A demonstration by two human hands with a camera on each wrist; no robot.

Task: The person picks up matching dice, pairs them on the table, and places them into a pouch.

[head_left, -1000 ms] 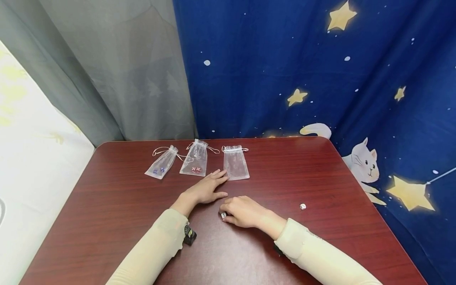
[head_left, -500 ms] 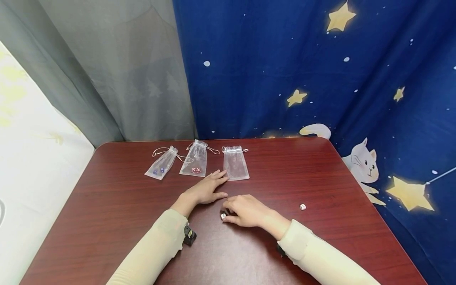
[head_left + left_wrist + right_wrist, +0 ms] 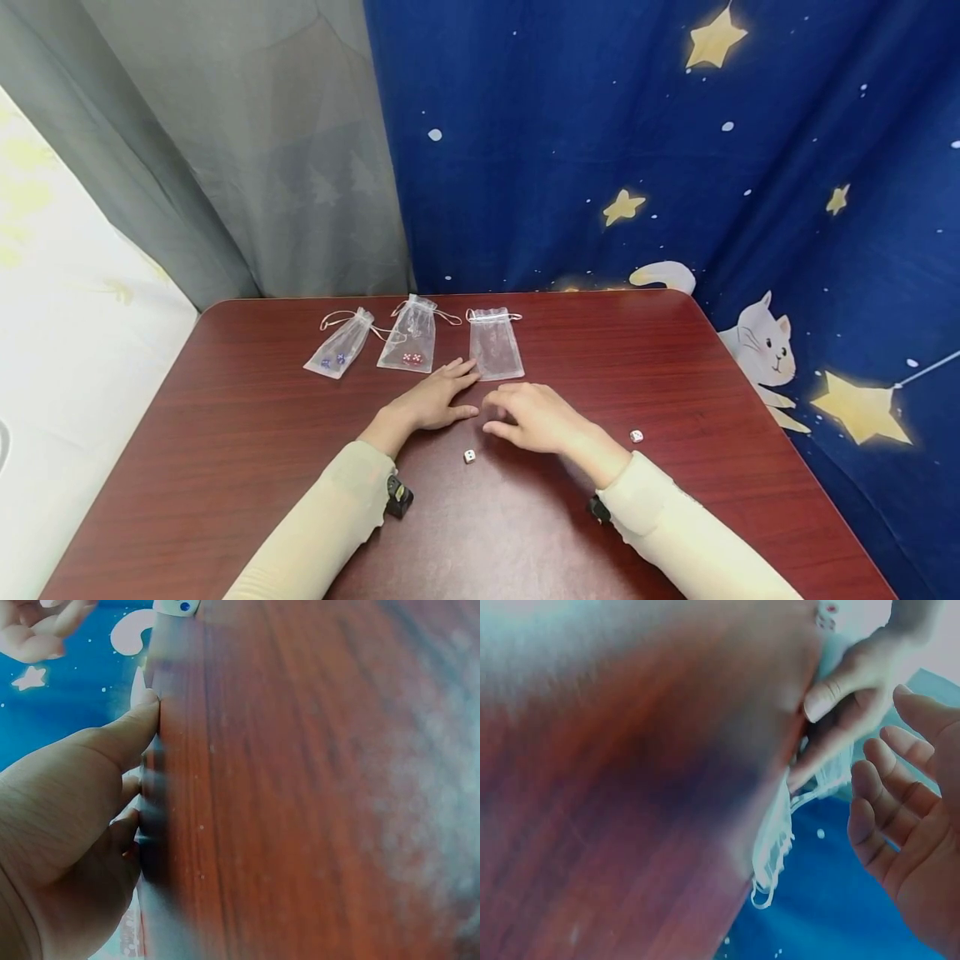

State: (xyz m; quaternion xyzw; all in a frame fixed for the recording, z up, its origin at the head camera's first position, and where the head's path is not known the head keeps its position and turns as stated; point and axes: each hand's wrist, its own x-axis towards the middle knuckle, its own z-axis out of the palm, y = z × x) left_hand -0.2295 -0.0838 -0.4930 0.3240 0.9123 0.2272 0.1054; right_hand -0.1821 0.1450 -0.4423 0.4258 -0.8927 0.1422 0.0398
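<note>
My left hand (image 3: 431,400) rests on the table with its fingers stretched out, fingertips right at the lower left corner of a sheer white drawstring pouch (image 3: 497,346). Nothing shows inside that pouch. To the right, my right hand (image 3: 542,421) hovers over the table, fingers loosely bent and holding nothing; the right wrist view shows its bare palm and relaxed fingers (image 3: 885,780). A white die (image 3: 469,457) lies on the table just below and left of the right hand. Another white die (image 3: 637,436) lies farther right, beyond the right wrist.
Left of the pouch lie two more sheer pouches, one with red dice (image 3: 412,358) and one with blue dice (image 3: 333,361), drawstrings trailing. The dark red wooden table (image 3: 247,467) ends at a blue star-patterned curtain (image 3: 525,167) and a grey curtain (image 3: 300,150).
My right hand has let go of the white die and moved up and to the right, leaving it on the table. The left hand has stayed in place.
</note>
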